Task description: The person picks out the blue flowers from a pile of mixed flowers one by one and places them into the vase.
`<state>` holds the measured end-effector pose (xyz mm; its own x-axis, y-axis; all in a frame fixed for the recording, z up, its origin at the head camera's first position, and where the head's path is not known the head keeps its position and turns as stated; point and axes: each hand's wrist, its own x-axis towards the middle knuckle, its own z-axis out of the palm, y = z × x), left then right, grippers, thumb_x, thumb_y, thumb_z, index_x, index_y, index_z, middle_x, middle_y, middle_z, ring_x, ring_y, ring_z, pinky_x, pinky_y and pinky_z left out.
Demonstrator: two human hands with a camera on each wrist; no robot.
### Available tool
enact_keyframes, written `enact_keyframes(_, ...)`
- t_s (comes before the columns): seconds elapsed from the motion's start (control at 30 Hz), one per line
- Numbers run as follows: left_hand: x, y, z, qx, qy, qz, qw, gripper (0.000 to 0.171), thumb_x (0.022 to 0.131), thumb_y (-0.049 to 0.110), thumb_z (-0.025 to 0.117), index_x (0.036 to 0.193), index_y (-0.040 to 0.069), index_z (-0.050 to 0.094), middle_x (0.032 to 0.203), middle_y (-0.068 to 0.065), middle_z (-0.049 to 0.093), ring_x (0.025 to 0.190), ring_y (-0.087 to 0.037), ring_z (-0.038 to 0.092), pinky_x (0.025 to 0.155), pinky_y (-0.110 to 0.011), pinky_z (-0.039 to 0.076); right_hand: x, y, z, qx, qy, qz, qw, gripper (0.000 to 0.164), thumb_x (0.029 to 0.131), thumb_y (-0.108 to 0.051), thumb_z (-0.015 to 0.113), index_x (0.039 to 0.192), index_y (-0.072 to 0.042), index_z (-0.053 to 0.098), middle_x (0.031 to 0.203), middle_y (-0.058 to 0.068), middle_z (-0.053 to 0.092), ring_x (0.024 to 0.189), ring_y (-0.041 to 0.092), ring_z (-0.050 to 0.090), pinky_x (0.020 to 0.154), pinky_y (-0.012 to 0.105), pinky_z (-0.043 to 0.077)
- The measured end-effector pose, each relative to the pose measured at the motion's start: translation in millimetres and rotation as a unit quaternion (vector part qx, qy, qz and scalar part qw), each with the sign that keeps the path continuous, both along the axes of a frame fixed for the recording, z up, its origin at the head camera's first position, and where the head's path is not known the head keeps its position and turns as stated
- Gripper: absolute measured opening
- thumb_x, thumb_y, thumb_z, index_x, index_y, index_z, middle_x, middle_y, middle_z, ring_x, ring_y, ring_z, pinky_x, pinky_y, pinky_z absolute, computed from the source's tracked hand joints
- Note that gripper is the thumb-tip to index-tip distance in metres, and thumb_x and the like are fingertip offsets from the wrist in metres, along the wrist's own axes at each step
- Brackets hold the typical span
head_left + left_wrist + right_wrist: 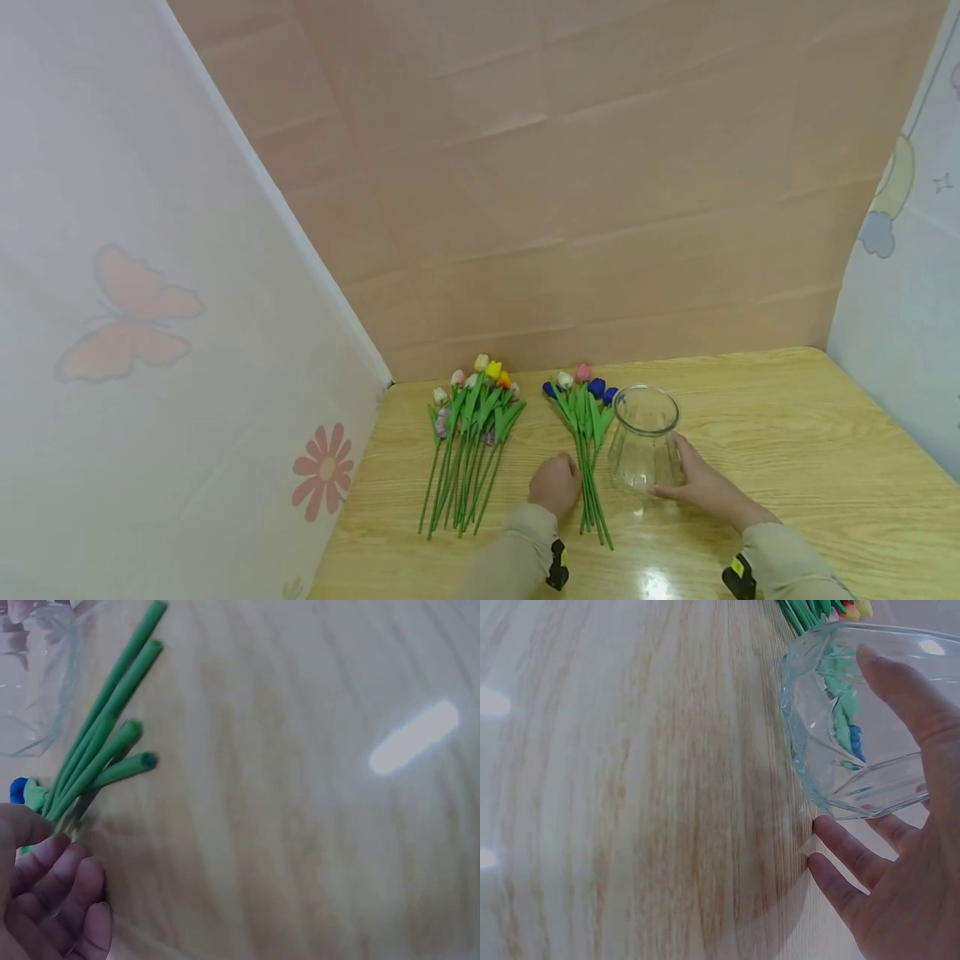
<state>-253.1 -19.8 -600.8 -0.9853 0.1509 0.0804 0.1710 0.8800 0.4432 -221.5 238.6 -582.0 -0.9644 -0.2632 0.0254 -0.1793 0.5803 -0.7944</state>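
On the wooden table lies a bunch of artificial tulips [587,433] with blue, white and pink heads. At its left side is my left hand [556,484], fingers curled. In the left wrist view the green stems [105,742] come together at the thumb and index finger of that hand, their cut ends free. My right hand [708,483] grips a clear glass vase [643,442] low on its right side. In the right wrist view the thumb lies along the glass and the other fingers are at the far side. The vase mouth faces up.
A second, larger bunch of tulips [468,442] in white, pink, yellow, orange and purple lies to the left on the table [787,450]. A brown backdrop [600,183] rises behind the table; a patterned white wall covering [225,350] stands along the left.
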Motion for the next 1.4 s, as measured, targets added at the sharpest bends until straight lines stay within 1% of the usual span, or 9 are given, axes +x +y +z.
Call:
enact_keyframes(0.2, 5.2, 3, -1.5, 0.071, -0.022, 0.018, 0.9971, 0.028, 0.096, 0.023, 0.058, 0.070, 0.017, 0.051, 0.055, 0.007, 0.042, 0.046, -0.008, 0.037, 0.045, -0.024, 0.031, 0.7, -1, 1.1, -0.005, 0.001, -0.001, 1.000, 0.114, 0.082, -0.041, 0.075, 0.151, 0.005, -0.003, 0.150, 0.041, 0.008, 0.133, 0.063, 0.016, 0.101, 0.073, 0.020)
enact_keyframes(0.4, 5.2, 3, -5.2, 0.081, -0.025, 0.026, 0.9961, 0.021, 0.094, 0.026, 0.063, 0.076, 0.015, 0.059, 0.062, 0.007, 0.051, 0.051, -0.006, 0.043, 0.049, -0.024, 0.036, 0.1, -2, -2.6, -0.013, 0.001, 0.001, 1.000, 0.113, 0.081, -0.041, 0.076, 0.151, 0.005, -0.001, 0.150, 0.041, 0.010, 0.132, 0.063, 0.018, 0.100, 0.073, 0.021)
enact_keyframes(0.73, -0.1, -5, -1.1, 0.159, -0.017, 0.043, 0.9863, 0.004, 0.093, 0.010, 0.059, 0.091, 0.008, 0.057, 0.063, 0.002, 0.054, 0.049, -0.008, 0.044, 0.046, -0.024, 0.037, 1.0, -1, 2.1, -0.012, 0.000, 0.000, 1.000, 0.114, 0.081, -0.041, 0.075, 0.151, 0.005, -0.002, 0.150, 0.041, 0.009, 0.132, 0.063, 0.017, 0.101, 0.073, 0.020)
enact_keyframes(0.87, -1.7, -9, 4.6, 0.136, 0.002, 0.076, 0.9878, 0.011, 0.094, 0.013, 0.060, 0.104, 0.008, 0.057, 0.063, 0.003, 0.053, 0.045, -0.008, 0.041, 0.043, -0.024, 0.033, 1.7, -1, 2.8, -0.009, -0.004, 0.000, 1.000, 0.114, 0.081, -0.041, 0.075, 0.151, 0.005, -0.003, 0.150, 0.041, 0.007, 0.133, 0.063, 0.015, 0.101, 0.073, 0.019)
enact_keyframes(0.97, -3.0, -13, 9.2, 0.066, 0.045, 0.090, 0.9928, 0.018, 0.093, 0.020, 0.065, 0.107, 0.012, 0.060, 0.059, 0.004, 0.052, 0.041, -0.008, 0.040, 0.039, -0.024, 0.030, 2.1, -2, 1.9, -0.005, -0.001, 0.001, 1.000, 0.113, 0.081, -0.041, 0.075, 0.150, 0.006, -0.001, 0.150, 0.041, 0.010, 0.131, 0.063, 0.019, 0.100, 0.073, 0.022)
enact_keyframes(1.07, -5.9, -18, 12.3, -0.020, 0.114, 0.085, 0.9896, 0.023, 0.089, 0.025, 0.071, 0.109, 0.016, 0.063, 0.060, 0.003, 0.057, 0.039, -0.006, 0.042, 0.036, -0.022, 0.029, 2.8, -2, 1.3, -0.005, 0.002, 0.002, 1.000, 0.112, 0.081, -0.040, 0.076, 0.150, 0.006, 0.001, 0.148, 0.041, 0.013, 0.130, 0.063, 0.023, 0.099, 0.072, 0.024)
enact_keyframes(1.17, -8.9, -24, 14.1, -0.079, 0.183, 0.072, 0.9773, 0.025, 0.088, 0.023, 0.072, 0.112, 0.019, 0.066, 0.069, 0.003, 0.066, 0.040, -0.004, 0.047, 0.035, -0.017, 0.028, 3.2, -2, 2.3, -0.005, 0.006, 0.005, 1.000, 0.112, 0.081, -0.039, 0.076, 0.150, 0.007, 0.001, 0.147, 0.042, 0.013, 0.129, 0.064, 0.023, 0.099, 0.073, 0.024)
enact_keyframes(1.3, -8.6, -36, 17.9, -0.090, 0.247, 0.048, 0.9637, 0.029, 0.088, 0.018, 0.071, 0.117, 0.017, 0.066, 0.079, 0.001, 0.070, 0.039, -0.003, 0.046, 0.035, -0.014, 0.026, 3.1, -1, 3.7, -0.001, 0.004, 0.002, 1.000, 0.114, 0.081, -0.041, 0.075, 0.150, 0.006, -0.001, 0.149, 0.042, 0.010, 0.131, 0.064, 0.019, 0.100, 0.073, 0.021)
enact_keyframes(1.4, -7.7, -49, 18.7, -0.115, 0.309, 0.036, 0.9433, 0.040, 0.087, 0.017, 0.072, 0.125, 0.015, 0.062, 0.081, 0.000, 0.069, 0.038, -0.002, 0.041, 0.034, -0.014, 0.025, 2.4, 0, 3.8, 0.000, 0.002, 0.000, 1.000, 0.114, 0.081, -0.041, 0.076, 0.150, 0.006, -0.002, 0.149, 0.042, 0.009, 0.132, 0.064, 0.017, 0.101, 0.072, 0.021)
